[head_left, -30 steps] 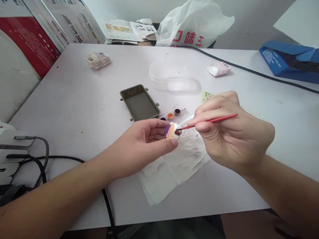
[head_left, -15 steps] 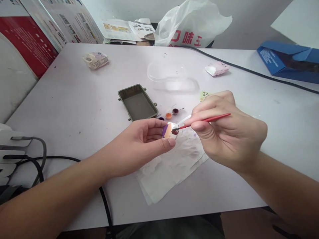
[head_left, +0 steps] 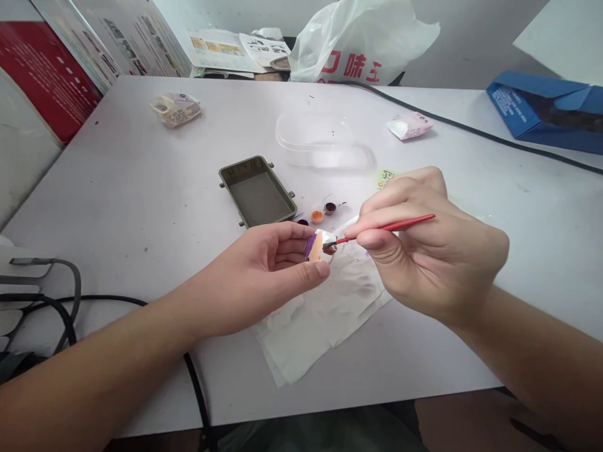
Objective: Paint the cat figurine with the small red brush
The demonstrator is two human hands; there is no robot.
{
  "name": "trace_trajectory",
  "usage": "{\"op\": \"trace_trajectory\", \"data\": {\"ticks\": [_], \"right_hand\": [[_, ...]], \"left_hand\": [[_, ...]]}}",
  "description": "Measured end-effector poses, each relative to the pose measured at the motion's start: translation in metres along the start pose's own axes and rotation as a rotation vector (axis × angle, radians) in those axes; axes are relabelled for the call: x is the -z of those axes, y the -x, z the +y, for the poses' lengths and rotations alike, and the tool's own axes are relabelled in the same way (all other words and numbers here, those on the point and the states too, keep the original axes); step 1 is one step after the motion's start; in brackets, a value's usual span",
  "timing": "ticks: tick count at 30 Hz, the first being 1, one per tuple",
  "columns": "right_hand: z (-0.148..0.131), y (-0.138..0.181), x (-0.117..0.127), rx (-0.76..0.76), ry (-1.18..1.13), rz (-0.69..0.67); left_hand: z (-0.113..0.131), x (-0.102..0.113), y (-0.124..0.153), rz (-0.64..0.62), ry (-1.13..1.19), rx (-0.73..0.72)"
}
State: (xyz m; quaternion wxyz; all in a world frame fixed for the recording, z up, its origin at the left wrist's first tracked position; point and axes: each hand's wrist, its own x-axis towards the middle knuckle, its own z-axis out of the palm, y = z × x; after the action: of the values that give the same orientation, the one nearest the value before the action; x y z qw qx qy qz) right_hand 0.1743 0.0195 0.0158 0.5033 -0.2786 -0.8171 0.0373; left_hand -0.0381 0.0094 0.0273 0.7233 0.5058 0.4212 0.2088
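My left hand (head_left: 268, 270) pinches a small white piece (head_left: 316, 245) painted purple and orange, held just above the table. In my right hand (head_left: 424, 251) is a thin red paintbrush (head_left: 391, 227); its tip touches the right side of that piece, where a dark red patch shows. Both hands hover over a white tissue (head_left: 325, 314) stained faintly purple. A strip of small paint pots (head_left: 319, 216), with purple, orange and dark red, lies just behind the piece.
An olive green tray (head_left: 235, 172) stands behind my left hand, a clear plastic lid (head_left: 320, 141) beyond it. Two small wrapped packets (head_left: 176, 108) (head_left: 411, 125), a white bag (head_left: 362, 41), a blue box (head_left: 522, 103) and black cables (head_left: 471, 132) lie around the grey table (head_left: 141, 188).
Both hands have stayed together over the tissue, shifting only slightly left in view. The brush tip has kept touching the piece's dark red patch.
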Motion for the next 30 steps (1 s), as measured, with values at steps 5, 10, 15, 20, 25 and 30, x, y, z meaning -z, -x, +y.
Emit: {"op": "trace_trajectory", "data": {"ticks": [5,10,15,20,25,30], "right_hand": [[-0.0005,-0.0010,0.0016,-0.001,0.033,-0.019],[-0.0012,-0.0019,0.0003,0.025,-0.005,-0.004],[-0.0013,-0.0016,0.0008,0.011,0.000,-0.008],[0.0007,-0.0014,0.0021,0.030,-0.006,-0.010],[0.0016,-0.0005,0.0027,0.024,0.038,-0.003],[0.0034,0.0007,0.0031,0.040,0.024,0.004]], "left_hand": [[0.0046,-0.0027,0.0000,0.018,-0.027,0.031],[0.0077,-0.0027,-0.0007,0.008,-0.020,0.033],[0.0041,0.0011,0.0001,-0.014,-0.031,0.016],[0.0048,0.0024,0.0001,-0.032,-0.021,0.002],[0.0045,0.0042,-0.0004,-0.045,-0.028,0.000],[0.0055,0.0052,0.0001,-0.058,-0.044,0.004]]}}
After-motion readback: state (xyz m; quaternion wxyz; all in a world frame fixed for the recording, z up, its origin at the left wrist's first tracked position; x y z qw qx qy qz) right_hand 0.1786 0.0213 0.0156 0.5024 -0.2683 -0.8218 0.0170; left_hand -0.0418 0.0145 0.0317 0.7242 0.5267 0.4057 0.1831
